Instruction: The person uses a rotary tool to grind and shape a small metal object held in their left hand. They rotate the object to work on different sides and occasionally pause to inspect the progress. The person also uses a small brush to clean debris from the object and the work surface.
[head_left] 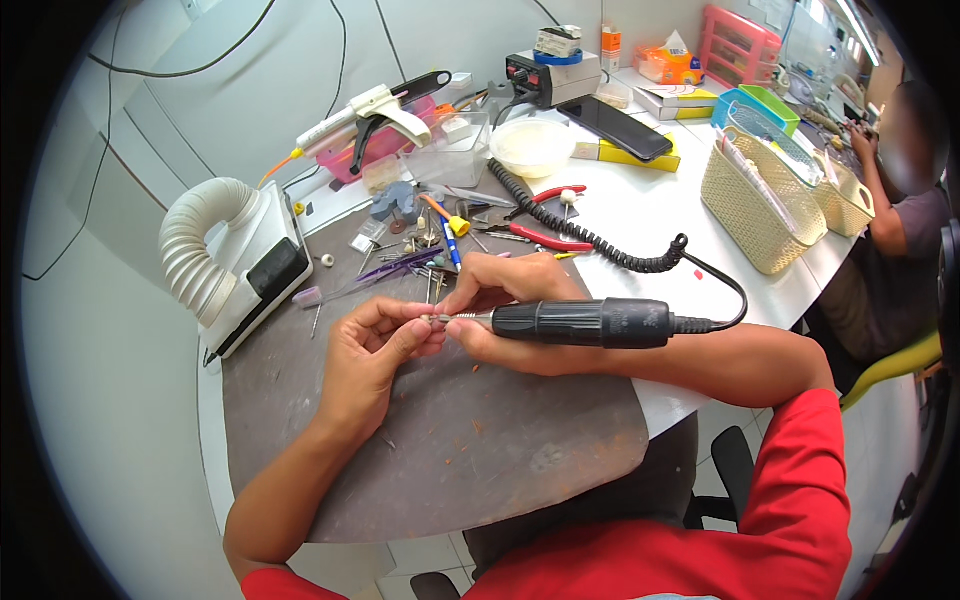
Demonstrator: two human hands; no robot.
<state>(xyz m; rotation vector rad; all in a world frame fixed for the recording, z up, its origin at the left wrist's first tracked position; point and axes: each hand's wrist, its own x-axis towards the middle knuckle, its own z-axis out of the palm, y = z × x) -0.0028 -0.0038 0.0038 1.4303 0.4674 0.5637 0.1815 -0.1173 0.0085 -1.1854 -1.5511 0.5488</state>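
Observation:
In my right hand is a black rotary handpiece, gripped close to its silver front end. It lies almost level, tip pointing left. My left hand pinches a small pale piece between thumb and fingers. The handpiece's tip is at this piece; whether they touch is too small to tell. Both hands meet above a worn grey-brown work mat. Beyond my fingers lie many small burs and shafts, a purple tweezers-like tool and a blue-and-white pen.
A coiled black cord runs from the handpiece toward a control box. Red-handled pliers, a white bowl and a phone lie beyond. A hosed white unit stands left, beige baskets right. Another person sits far right.

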